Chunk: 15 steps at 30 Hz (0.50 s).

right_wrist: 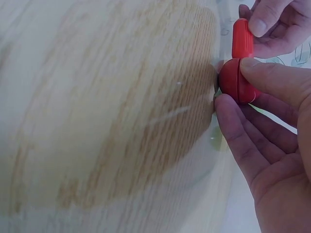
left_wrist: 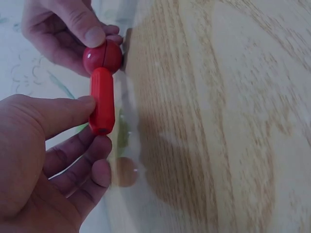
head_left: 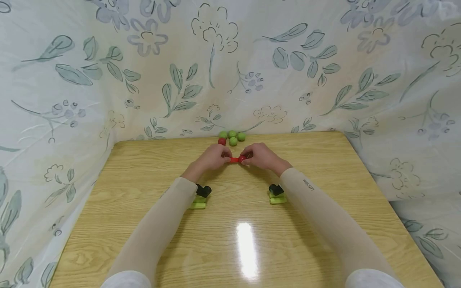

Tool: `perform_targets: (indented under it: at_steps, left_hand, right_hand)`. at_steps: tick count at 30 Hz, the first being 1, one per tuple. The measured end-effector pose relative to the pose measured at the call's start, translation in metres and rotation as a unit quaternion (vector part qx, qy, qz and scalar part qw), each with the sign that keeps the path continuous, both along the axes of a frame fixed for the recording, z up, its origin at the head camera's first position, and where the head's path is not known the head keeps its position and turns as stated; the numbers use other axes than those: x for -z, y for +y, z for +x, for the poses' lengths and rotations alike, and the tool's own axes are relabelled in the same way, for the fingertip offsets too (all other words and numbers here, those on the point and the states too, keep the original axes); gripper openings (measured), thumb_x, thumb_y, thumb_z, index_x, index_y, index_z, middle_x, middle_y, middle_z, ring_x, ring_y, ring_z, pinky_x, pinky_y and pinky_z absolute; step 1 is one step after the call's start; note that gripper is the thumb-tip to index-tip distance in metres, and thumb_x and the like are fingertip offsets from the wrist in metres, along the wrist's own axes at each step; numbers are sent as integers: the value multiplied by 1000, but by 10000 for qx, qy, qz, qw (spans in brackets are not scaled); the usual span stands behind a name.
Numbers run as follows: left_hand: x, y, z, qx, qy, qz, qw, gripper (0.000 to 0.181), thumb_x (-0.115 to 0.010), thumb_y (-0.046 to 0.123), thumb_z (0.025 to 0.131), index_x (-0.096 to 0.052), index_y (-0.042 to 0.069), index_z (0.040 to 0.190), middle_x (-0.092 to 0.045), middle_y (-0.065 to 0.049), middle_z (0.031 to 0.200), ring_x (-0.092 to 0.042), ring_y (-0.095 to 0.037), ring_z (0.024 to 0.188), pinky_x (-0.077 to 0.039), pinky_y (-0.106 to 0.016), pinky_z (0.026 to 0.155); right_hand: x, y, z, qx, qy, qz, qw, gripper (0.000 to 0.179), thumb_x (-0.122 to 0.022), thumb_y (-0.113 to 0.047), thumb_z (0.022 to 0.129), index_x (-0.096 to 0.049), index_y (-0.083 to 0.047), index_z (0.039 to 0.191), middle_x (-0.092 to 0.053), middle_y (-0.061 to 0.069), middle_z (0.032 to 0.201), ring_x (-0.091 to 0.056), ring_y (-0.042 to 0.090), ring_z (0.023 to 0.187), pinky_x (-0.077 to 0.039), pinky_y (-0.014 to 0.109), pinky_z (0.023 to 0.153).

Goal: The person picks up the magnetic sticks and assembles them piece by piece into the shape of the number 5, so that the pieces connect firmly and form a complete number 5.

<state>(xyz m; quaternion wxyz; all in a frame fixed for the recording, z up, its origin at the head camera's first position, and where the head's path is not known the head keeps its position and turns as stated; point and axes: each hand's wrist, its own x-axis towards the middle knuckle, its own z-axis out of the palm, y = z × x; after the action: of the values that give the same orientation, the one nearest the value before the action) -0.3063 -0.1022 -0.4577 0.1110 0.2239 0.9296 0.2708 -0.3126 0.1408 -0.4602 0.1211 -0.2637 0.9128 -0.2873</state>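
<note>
My left hand (head_left: 215,157) pinches a red ribbed rod (left_wrist: 102,99) between thumb and fingers. In the left wrist view, a small hole shows in the rod's near end. Opposite, my right hand (head_left: 261,156) grips a red ball (right_wrist: 238,82) with a seam around its middle, the thumb on top. The rod's far end meets the ball, so the two line up between my hands, close over the wooden table (head_left: 230,216).
Behind my hands, several green balls (head_left: 233,141) and another red ball (head_left: 222,141) sit at the table's back edge, by a flowered cloth (head_left: 230,80). Green rods lie near the left forearm (head_left: 198,205) and right forearm (head_left: 278,201), beside black pieces (head_left: 204,191).
</note>
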Motion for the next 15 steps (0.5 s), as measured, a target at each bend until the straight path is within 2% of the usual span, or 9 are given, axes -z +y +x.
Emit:
perform_targets:
  at_steps: [7, 15]
  left_hand:
    - [0, -14, -1, -108, 67, 104, 9999, 13, -72, 19, 107, -79, 10, 112, -72, -3, 103, -63, -24, 99, -53, -40, 95]
    - [-5, -30, 9, -90, 179, 305, 9993, 14, -71, 15, 106, -80, 7, 114, -74, -5, 105, -65, -23, 99, -54, -42, 95]
  right_hand:
    - [2, 0, -1, -18, 79, 29, 10000, 24, -84, -17, 98, -82, -8, 120, -78, 1, 105, -72, 19, 99, -59, 38, 89]
    - [5, 2, 0, -44, 139, -19, 9999, 24, -84, -18, 99, -82, -8, 120, -78, 2, 106, -71, 19, 99, -58, 38, 89]
